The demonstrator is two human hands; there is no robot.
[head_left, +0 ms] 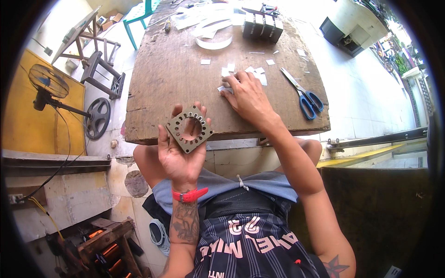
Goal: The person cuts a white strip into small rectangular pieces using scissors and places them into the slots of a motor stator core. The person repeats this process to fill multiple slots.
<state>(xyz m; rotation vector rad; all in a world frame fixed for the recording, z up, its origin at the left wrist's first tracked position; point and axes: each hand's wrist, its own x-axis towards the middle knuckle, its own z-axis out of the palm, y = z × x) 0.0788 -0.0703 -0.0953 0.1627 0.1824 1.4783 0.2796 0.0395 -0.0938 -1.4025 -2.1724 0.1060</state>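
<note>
Palm up and loosely curled, the left hand point(181, 163) holds a slotted metal block point(207, 129) at the desk's point(171, 88) near edge; the half-curled right hand point(250, 96) touches white slips point(262, 79), its grip unclear; scissors point(300, 90) lie right.

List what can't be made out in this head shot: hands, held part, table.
Head view:
- Right hand: its own back and fingers hide whether the fingertips pinch any small white rectangular slips.
- Square olive-grey slotted plate-like part: its underside is hidden, facing the left hand that holds it.
- Brown wooden table: far edge cut off by the picture's top edge; small items up there are too small to identify.
</note>
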